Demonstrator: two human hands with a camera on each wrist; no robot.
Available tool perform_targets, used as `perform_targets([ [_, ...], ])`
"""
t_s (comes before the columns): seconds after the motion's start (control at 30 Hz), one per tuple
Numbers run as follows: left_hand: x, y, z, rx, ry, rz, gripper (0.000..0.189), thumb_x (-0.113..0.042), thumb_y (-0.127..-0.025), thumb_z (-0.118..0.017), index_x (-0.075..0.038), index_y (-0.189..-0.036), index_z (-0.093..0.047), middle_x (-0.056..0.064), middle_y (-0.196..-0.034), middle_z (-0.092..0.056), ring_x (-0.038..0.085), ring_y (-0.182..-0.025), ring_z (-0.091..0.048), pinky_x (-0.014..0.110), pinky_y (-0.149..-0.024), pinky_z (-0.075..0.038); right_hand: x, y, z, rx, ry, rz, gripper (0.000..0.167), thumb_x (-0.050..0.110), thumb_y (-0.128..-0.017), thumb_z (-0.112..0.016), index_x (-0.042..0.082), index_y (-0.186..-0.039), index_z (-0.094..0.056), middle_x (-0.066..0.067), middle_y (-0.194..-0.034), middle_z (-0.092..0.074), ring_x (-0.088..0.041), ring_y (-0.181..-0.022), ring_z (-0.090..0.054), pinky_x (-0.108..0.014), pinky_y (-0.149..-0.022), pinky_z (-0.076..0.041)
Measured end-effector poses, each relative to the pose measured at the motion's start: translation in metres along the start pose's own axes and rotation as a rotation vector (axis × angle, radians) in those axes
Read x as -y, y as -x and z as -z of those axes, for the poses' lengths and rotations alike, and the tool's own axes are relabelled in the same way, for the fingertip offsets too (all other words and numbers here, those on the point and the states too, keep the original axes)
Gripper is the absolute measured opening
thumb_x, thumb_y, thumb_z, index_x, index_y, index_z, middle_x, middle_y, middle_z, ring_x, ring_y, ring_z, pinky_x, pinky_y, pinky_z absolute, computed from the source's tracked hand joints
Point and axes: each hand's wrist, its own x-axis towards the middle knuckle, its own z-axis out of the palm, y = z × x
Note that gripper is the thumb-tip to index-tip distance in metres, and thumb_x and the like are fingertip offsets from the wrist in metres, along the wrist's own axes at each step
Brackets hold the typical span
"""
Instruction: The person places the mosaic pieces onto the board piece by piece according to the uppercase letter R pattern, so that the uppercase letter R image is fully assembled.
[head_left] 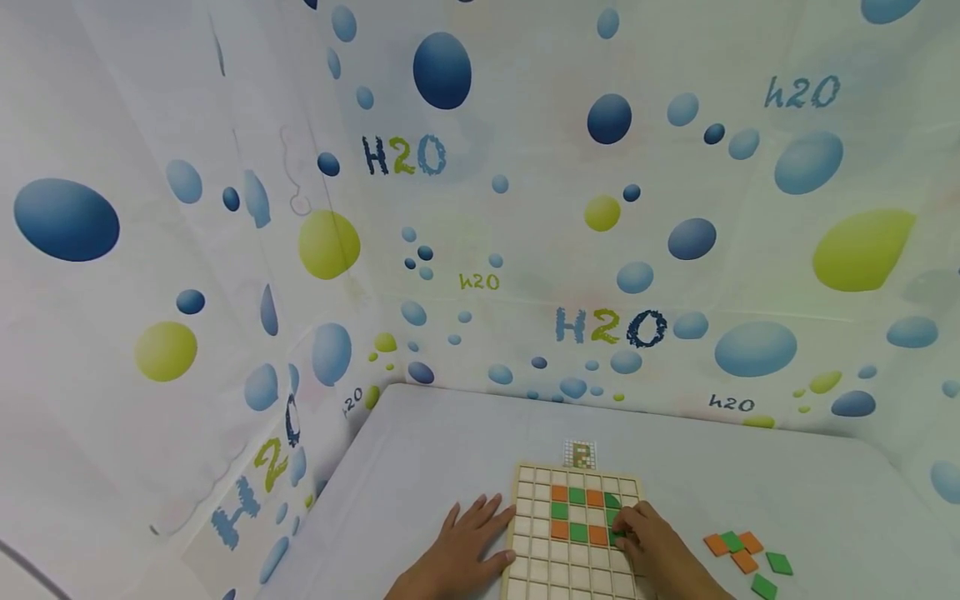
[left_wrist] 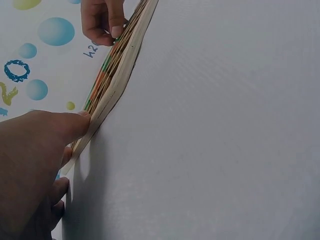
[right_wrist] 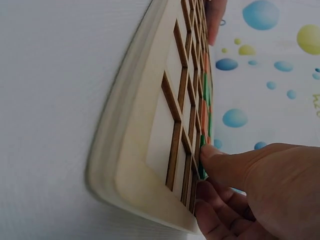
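Note:
A pale wooden grid board [head_left: 558, 572] lies on the table. Orange and green square tiles [head_left: 577, 496] fill some of its cells around a bare cell. My left hand [head_left: 468, 537] rests at the board's left edge with its fingers spread; in the left wrist view its thumb [left_wrist: 75, 125] touches the rim. At the right side of the pattern my right hand [head_left: 654, 546] bends over the board. Its thumb and fingers pinch a green tile [right_wrist: 202, 167] at the grid, seen edge-on in the right wrist view. The fingers partly cover the green tiles there.
Behind the board lies a small pattern card [head_left: 581, 454]. Several loose tiles, among them an orange tile [head_left: 745, 561] and a green tile [head_left: 779, 564], lie to the right on the white table [head_left: 450, 433]. A bubble-printed curtain [head_left: 525, 233] surrounds the table.

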Motion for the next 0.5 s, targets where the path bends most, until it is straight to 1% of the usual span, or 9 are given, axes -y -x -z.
perform_targets([
  [0.1,0.000,0.000,0.000,0.000,-0.011,0.010,0.068,-0.063,-0.105,-0.050,-0.033,-0.165,-0.039,0.001,-0.173,-0.032,0.034,-0.161,-0.026,0.073,-0.122,-0.017,0.000,0.000,-0.001,-0.006,0.007,0.007,0.013,0.007,-0.099,-0.072,0.013,-0.106,-0.063,0.002,-0.100,-0.052,-0.003,-0.085,-0.055,-0.027,-0.072,-0.054],
  [0.2,0.000,0.000,-0.001,-0.004,-0.020,0.015,0.067,-0.063,-0.105,-0.051,-0.034,-0.165,-0.039,0.001,-0.173,-0.032,0.034,-0.161,-0.027,0.073,-0.122,-0.017,0.000,0.000,-0.001,-0.021,0.023,0.015,0.012,0.007,-0.099,-0.073,0.013,-0.105,-0.065,0.002,-0.100,-0.053,-0.003,-0.084,-0.055,-0.027,-0.071,-0.055],
  [0.3,0.000,0.000,-0.001,-0.005,-0.022,0.016,0.068,-0.063,-0.105,-0.051,-0.034,-0.164,-0.039,0.001,-0.173,-0.032,0.034,-0.161,-0.027,0.072,-0.122,-0.017,-0.003,0.002,-0.001,-0.037,0.037,-0.010,0.009,0.009,-0.099,-0.073,0.014,-0.104,-0.067,0.004,-0.099,-0.054,-0.002,-0.083,-0.055,-0.027,-0.071,-0.055],
  [0.37,0.000,0.000,0.000,-0.004,-0.015,0.015,0.068,-0.064,-0.105,-0.051,-0.034,-0.165,-0.039,0.001,-0.173,-0.032,0.034,-0.161,-0.026,0.072,-0.123,-0.017,-0.008,0.005,0.002,-0.040,0.032,-0.060,0.006,0.013,-0.100,-0.072,0.014,-0.103,-0.067,0.004,-0.098,-0.055,-0.001,-0.082,-0.054,-0.028,-0.071,-0.054],
  [0.43,-0.001,0.000,0.001,-0.006,-0.012,0.011,0.068,-0.063,-0.105,-0.051,-0.032,-0.164,-0.039,0.002,-0.173,-0.032,0.035,-0.160,-0.027,0.073,-0.122,-0.017,-0.014,0.008,0.006,-0.051,0.028,-0.152,0.005,0.016,-0.100,-0.072,0.015,-0.102,-0.067,0.004,-0.097,-0.055,-0.002,-0.082,-0.054,-0.028,-0.070,-0.053],
  [0.5,-0.001,0.000,0.001,-0.006,-0.009,0.009,0.068,-0.063,-0.105,-0.051,-0.032,-0.164,-0.039,0.002,-0.173,-0.033,0.035,-0.160,-0.027,0.073,-0.122,-0.017,-0.021,0.012,0.012,-0.070,0.052,-0.264,0.007,0.019,-0.100,-0.072,0.016,-0.101,-0.066,0.002,-0.096,-0.056,-0.006,-0.082,-0.055,-0.030,-0.070,-0.052],
])
